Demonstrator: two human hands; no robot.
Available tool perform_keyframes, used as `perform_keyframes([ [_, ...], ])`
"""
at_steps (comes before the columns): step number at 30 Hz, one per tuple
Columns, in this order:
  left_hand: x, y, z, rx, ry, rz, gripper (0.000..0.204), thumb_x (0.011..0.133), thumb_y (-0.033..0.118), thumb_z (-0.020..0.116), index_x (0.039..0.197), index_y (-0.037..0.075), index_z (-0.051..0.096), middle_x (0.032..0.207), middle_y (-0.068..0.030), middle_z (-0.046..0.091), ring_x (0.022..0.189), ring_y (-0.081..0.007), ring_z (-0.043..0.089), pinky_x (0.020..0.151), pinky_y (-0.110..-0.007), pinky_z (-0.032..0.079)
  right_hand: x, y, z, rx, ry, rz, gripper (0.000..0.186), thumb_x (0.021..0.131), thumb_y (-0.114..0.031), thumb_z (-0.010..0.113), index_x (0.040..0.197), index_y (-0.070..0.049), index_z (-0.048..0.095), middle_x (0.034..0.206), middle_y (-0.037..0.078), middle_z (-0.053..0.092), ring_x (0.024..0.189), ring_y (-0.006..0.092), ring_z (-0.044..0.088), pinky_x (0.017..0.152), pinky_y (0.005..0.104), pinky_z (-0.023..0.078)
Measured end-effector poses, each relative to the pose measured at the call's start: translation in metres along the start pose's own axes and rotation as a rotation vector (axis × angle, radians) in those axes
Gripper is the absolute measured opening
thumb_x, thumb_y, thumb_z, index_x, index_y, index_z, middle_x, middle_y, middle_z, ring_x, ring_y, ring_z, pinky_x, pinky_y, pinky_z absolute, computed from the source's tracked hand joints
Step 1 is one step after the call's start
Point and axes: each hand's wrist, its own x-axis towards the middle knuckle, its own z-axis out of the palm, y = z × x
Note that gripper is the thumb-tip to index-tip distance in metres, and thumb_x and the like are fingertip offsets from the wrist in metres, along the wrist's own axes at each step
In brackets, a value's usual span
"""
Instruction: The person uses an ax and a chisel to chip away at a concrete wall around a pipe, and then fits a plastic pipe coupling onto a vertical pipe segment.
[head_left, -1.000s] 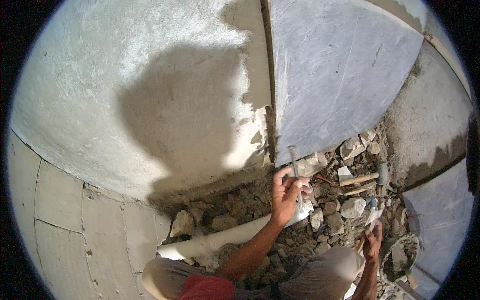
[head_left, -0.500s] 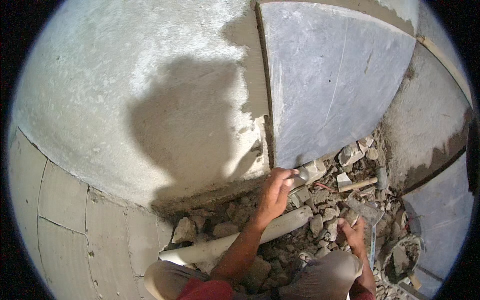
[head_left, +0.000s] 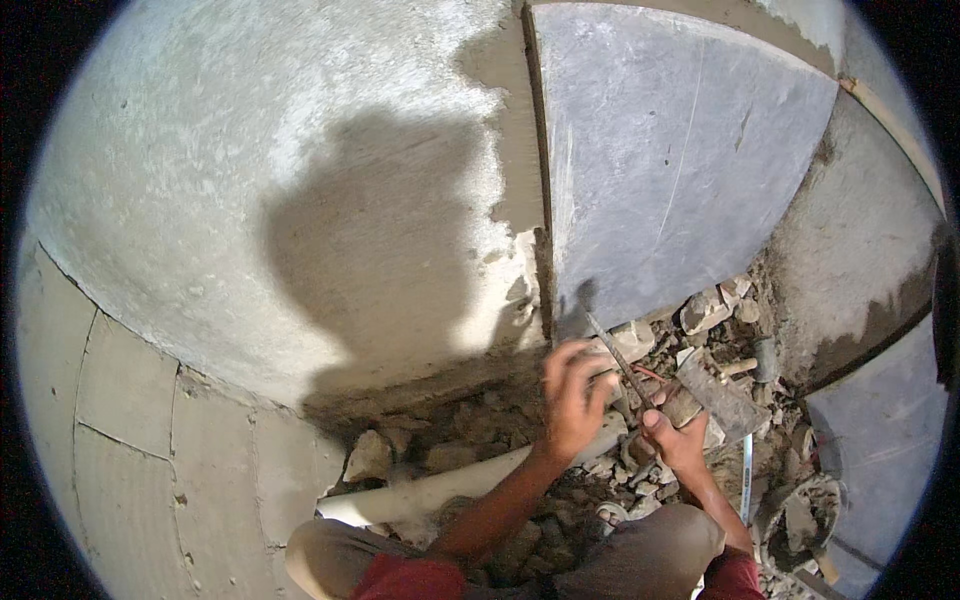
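My left hand, blurred by motion, is raised over the rubble by the lower corner of the grey slab. Its fingers look apart, and nothing shows in them. My right hand is closed beside it, with the thumb on top. A flat, mortar-smeared trowel reaches out past its fingers to the right; the handle is hidden in the grip. From beside the thumb a thin dark metal bar slants up to the left toward the slab, its lower end hidden by the hand.
A white pipe crosses the rubble. Beyond the trowel lies a hammer, partly covered by the blade. A mortar bucket stands at right, near a narrow blue-white level. Several stones lie along the slab's foot.
My right hand and the trowel have risen up and left, over the hammer's handle. My left hand has loosened from a round-ended metal thing; the thin bar now shows at my right hand.
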Motion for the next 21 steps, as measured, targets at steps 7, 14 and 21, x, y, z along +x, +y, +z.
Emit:
perform_keyframes([
  [7, 0.007, 0.006, -0.002, -1.107, 0.071, -0.846, 0.046, 0.093, 0.038, 0.039, 0.126, 0.006, 0.037, 0.090, -0.0040, 0.054, 0.074, -0.0112, 0.049, 0.063, -0.025, 0.039, 0.013, 0.003, 0.031, 0.033, -0.105, -0.043, 0.027, 0.081, -0.021, 0.064, 0.097, -0.003, 0.050, 0.082, 0.001, 0.055, 0.074, 0.0117, 0.051, 0.068, 0.0275, 0.044],
  [14, 0.019, -0.003, -0.019, -1.012, 0.100, -0.906, 0.043, 0.091, 0.038, 0.044, 0.119, 0.005, 0.046, 0.072, 0.0016, 0.051, 0.056, -0.0039, 0.041, 0.047, -0.019, 0.031, 0.003, 0.023, 0.022, -0.256, -0.256, 0.006, 0.037, 0.088, -0.031, 0.055, 0.112, -0.004, 0.051, 0.088, 0.000, 0.055, 0.084, 0.0106, 0.049, 0.074, 0.0264, 0.041],
  [21, 0.016, -0.012, -0.026, -0.955, 0.046, -0.962, 0.035, 0.092, 0.033, 0.044, 0.117, 0.009, 0.049, 0.071, 0.0029, 0.049, 0.053, -0.0024, 0.034, 0.043, -0.018, 0.027, -0.029, 0.034, 0.001, -0.357, -0.107, 0.386, 0.054, 0.082, -0.051, 0.054, 0.106, -0.003, 0.057, 0.082, 0.004, 0.056, 0.078, 0.0140, 0.050, 0.069, 0.0288, 0.040],
])
